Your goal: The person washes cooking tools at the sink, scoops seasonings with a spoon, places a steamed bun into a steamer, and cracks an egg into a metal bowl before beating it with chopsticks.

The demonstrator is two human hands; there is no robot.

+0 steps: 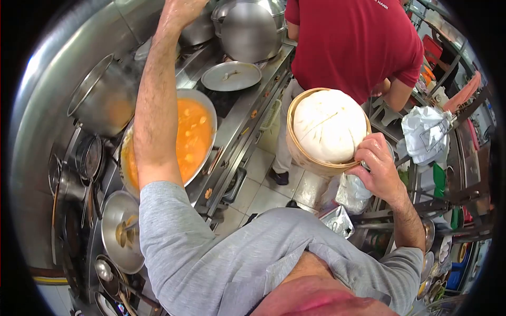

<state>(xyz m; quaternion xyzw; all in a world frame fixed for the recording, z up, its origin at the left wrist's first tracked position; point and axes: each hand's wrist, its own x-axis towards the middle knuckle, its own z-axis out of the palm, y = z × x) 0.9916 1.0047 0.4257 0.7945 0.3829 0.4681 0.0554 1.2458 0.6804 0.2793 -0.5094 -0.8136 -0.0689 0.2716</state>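
Note:
A round bamboo steamer basket [308, 164] hangs tilted over the floor at centre right. One large white bun [331, 126] with creases on top fills it. My right hand [375, 166] grips the basket's rim, thumb below and fingers at the edge. At the top edge of the view, above the stove, is my left hand [181, 9]; it is cut off by the frame and its fingers are hidden. Under my left forearm lies a wide pan [211, 113] of orange sauce [192, 134] with pale lumps.
A person in a red shirt [353, 47] stands just beyond the basket. Along the stove are a metal lid [232, 77], large pots [100, 100], a wok [120, 224] and smaller pans. Metal shelving with a white plastic bag [426, 134] is at the right.

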